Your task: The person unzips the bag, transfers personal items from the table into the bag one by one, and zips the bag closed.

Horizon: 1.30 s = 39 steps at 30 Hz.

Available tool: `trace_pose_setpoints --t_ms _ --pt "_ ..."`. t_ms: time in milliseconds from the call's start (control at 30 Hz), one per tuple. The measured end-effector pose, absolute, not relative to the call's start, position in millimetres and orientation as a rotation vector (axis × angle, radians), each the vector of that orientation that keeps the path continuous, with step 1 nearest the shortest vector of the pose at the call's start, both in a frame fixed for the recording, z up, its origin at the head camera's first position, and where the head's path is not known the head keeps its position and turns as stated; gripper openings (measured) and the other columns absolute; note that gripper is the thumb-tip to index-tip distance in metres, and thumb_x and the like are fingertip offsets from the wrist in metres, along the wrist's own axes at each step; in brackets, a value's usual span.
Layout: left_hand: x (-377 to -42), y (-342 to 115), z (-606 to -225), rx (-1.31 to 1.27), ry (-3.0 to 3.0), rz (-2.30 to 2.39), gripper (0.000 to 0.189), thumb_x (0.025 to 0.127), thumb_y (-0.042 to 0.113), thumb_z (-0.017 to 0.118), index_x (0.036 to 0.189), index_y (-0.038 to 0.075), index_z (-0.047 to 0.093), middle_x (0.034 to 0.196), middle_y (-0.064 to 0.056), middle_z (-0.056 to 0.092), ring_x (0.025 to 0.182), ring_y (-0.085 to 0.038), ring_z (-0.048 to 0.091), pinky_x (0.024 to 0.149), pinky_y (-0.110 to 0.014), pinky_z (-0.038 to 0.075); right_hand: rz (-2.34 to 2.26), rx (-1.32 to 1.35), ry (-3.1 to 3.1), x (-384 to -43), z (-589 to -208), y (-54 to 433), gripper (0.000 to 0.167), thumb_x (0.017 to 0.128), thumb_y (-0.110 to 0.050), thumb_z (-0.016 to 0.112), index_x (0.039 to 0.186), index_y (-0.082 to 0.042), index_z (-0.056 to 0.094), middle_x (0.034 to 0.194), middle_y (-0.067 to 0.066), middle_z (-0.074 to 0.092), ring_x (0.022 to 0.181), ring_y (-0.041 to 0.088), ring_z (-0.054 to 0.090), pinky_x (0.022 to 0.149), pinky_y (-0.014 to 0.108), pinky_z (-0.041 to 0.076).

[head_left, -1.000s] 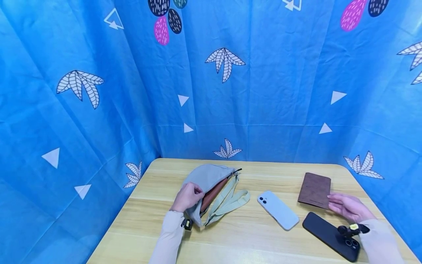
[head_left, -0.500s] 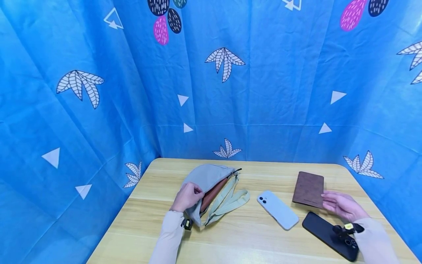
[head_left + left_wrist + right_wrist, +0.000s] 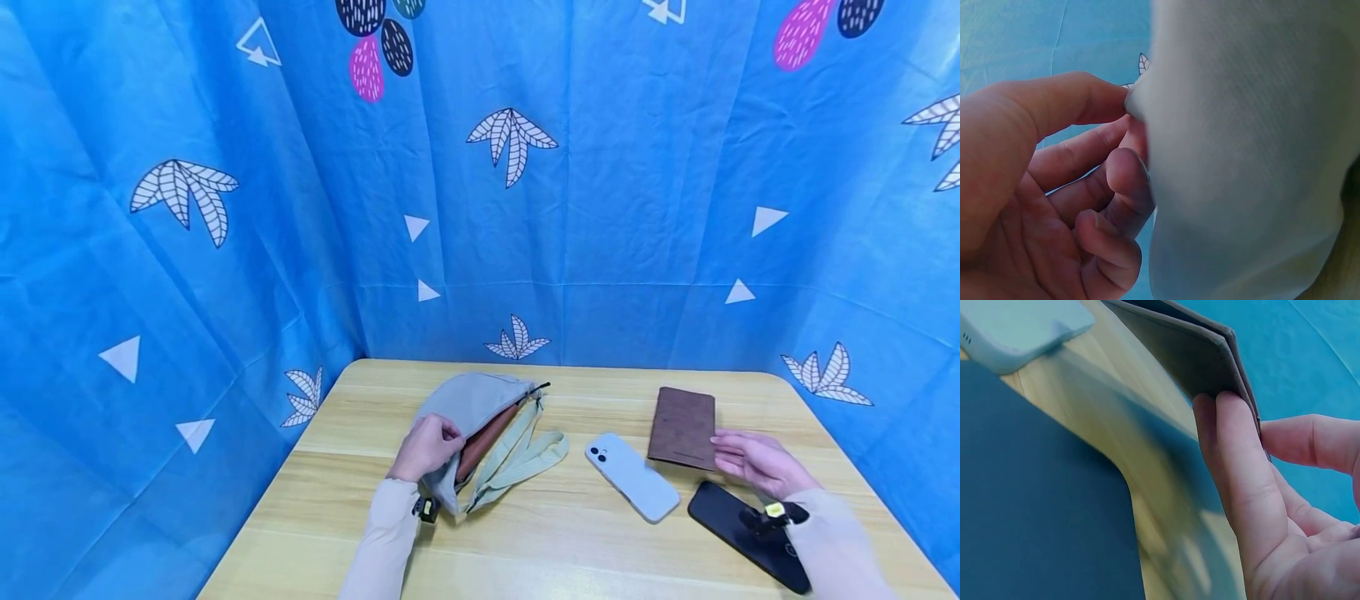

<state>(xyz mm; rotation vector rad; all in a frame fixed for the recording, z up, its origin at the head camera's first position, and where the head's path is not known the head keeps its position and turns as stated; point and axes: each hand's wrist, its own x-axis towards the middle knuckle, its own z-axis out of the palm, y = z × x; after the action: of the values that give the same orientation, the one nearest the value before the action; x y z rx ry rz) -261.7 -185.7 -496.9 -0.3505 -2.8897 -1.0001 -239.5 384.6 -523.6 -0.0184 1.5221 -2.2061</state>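
At the left of the table lies a grey waist bag [image 3: 476,404] with its zip undone and a brown-red inside showing. My left hand [image 3: 427,450] pinches the edge of the bag's fabric [image 3: 1241,137] between thumb and fingers, as the left wrist view shows. On the right, a brown passport-style cover [image 3: 682,427] is held by its right edge. My right hand [image 3: 761,462] pinches it, thumb on one face and fingertips on the other. In the right wrist view the cover [image 3: 1191,353] is raised above the table, a shadow under it.
A light-blue phone [image 3: 633,479] lies mid-table. A black phone [image 3: 738,525] lies beneath the right wrist, partly hidden by the wrist camera and sleeve. Pale green straps [image 3: 517,462] spread to the right of the bag. Blue patterned curtain [image 3: 637,208] surrounds the table [image 3: 540,558].
My right hand has carried the brown cover leftward, towards the light-blue phone. The left hand and the bag have stayed where they were.
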Motion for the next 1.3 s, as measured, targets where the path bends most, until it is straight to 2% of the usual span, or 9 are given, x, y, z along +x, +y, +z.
trace_pose_setpoints --t_ms 233,567,933,1300 --pt "-262.1 -186.7 -497.3 -0.364 -2.886 -0.990 0.009 0.089 0.015 0.073 0.083 0.014 0.079 0.079 0.003 0.074 0.069 -0.006 0.063 0.065 -0.028 0.054 -2.188 -0.005 1.556 -243.0 -522.2 375.0 0.032 0.108 -0.002 0.044 0.103 -0.024 0.068 0.105 -0.011 0.071 0.098 0.004 0.070 0.089 0.025 0.060" --pt "-262.2 -186.8 -497.1 -0.352 -2.890 -1.000 0.009 0.088 0.014 0.073 0.082 0.013 0.079 0.078 0.003 0.074 0.070 -0.007 0.062 0.066 -0.029 0.054 -2.192 -0.092 1.515 -245.4 -514.9 355.2 0.032 0.108 -0.001 0.042 0.106 -0.019 0.069 0.107 -0.007 0.073 0.098 0.007 0.071 0.088 0.024 0.060" --pt "-262.3 -185.9 -496.6 -0.343 -2.901 -0.987 0.008 0.089 0.015 0.073 0.084 0.013 0.079 0.079 0.002 0.075 0.071 -0.007 0.063 0.067 -0.030 0.054 -2.164 -0.045 1.548 -249.2 -509.0 329.7 0.025 0.108 -0.003 0.046 0.108 -0.018 0.066 0.106 -0.004 0.073 0.097 0.008 0.072 0.087 0.025 0.061" --pt "-260.9 -185.5 -495.6 -0.356 -2.885 -0.977 0.008 0.089 0.014 0.073 0.083 0.012 0.079 0.078 0.001 0.075 0.070 -0.007 0.063 0.066 -0.029 0.054 -2.135 -0.037 1.604 -256.3 -507.5 296.5 0.019 0.105 0.001 0.050 0.118 -0.009 0.060 0.102 -0.003 0.074 0.092 0.009 0.073 0.084 0.026 0.061"
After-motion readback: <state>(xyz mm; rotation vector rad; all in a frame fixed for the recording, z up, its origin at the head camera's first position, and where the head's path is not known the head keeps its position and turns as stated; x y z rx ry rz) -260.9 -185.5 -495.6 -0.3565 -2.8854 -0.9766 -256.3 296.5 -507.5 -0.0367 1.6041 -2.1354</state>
